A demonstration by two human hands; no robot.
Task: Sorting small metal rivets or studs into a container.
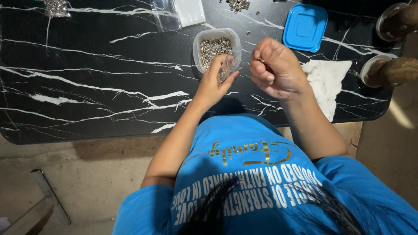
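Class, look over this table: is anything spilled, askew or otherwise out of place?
Yes. A few small metal rings lie loose on the table between the tub and the blue lid, outside any container. The lid lies off the tub.

1. The left hand (214,82) pinches a small clear bag (227,67) beside a clear tub (216,45) of small metal pieces
2. The right hand (274,67), curled, pinches a tiny metal piece (261,60)
3. A blue lid (305,27) lies on the black marbled table (96,87)
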